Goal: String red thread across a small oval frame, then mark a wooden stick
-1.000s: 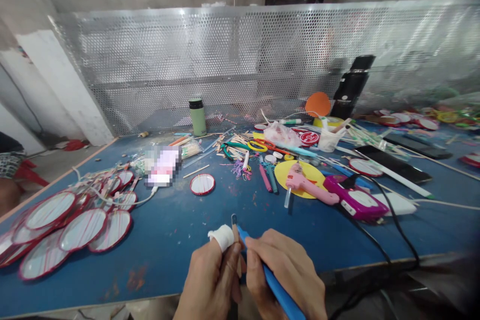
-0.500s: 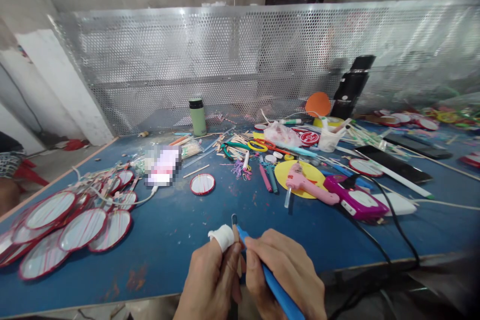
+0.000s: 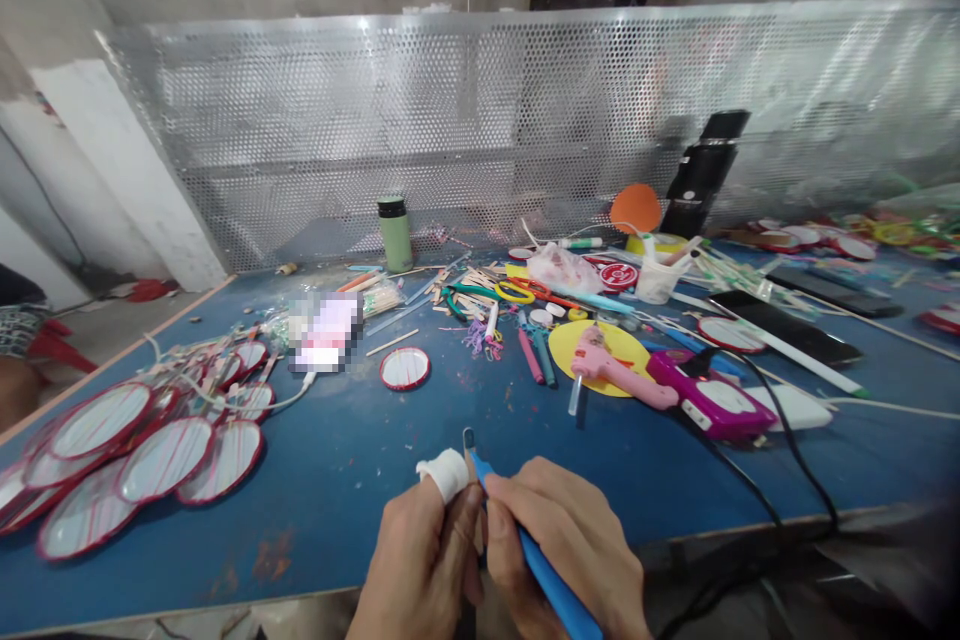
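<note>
At the near edge of the blue table (image 3: 360,460), my right hand (image 3: 562,550) grips a blue-handled craft knife (image 3: 540,570) with its small blade pointing up and away. My left hand (image 3: 424,560) is pinched closed right beside it, holding a thin wooden stick (image 3: 475,510) against the blade. A white bandage (image 3: 444,472) wraps the tip of my left thumb. The two hands touch each other.
Several red-rimmed white discs (image 3: 135,450) are piled at the left, one lone disc (image 3: 405,368) mid-table. A pink glue gun (image 3: 611,372) on a yellow disc, a magenta device (image 3: 712,405) with black cable, scissors (image 3: 517,290), pens, sticks and a green bottle (image 3: 395,233) lie farther back. Perforated metal screen behind.
My right hand and the knife have shifted very slightly to the left; otherwise nothing has moved.
</note>
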Demonstrator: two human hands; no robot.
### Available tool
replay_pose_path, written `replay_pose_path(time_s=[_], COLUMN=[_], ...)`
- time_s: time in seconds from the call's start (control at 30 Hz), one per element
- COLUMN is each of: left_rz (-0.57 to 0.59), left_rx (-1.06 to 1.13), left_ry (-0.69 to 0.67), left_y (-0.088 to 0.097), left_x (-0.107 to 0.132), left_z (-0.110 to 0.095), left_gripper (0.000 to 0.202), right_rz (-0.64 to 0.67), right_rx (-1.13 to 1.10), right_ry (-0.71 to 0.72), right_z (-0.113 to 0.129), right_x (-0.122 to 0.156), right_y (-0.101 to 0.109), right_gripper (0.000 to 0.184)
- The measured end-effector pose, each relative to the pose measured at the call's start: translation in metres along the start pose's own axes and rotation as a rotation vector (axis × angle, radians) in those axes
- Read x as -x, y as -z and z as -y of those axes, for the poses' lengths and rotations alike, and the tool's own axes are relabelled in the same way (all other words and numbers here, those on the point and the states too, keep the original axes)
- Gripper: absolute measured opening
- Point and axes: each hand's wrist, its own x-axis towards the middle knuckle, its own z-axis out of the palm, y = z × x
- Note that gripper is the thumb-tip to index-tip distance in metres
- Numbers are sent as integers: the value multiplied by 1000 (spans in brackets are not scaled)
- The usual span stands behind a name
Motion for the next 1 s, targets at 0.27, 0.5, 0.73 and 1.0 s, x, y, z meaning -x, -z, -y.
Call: replay_pose_path(time_s=[0.27, 0.5, 0.73, 1.0], left_rz=[40, -17, 50, 45], left_rx=[4, 21, -36, -28], left_ry=[14, 7, 7, 5], left_y=[1, -1, 2, 1], left_x=[-2, -1, 0, 0], left_z=[1, 2, 3, 4], left_gripper=[25, 25, 31, 26], right_rz=[-108, -42, -201, -43], right_rx=[-5, 2, -5, -6], right_ry=[16, 14, -82, -11], right_z=[-1, -1, 1, 2], right_x=[0, -3, 8, -1], right_y=[-5, 3, -11, 0], right_gripper=[12, 11, 11, 9])
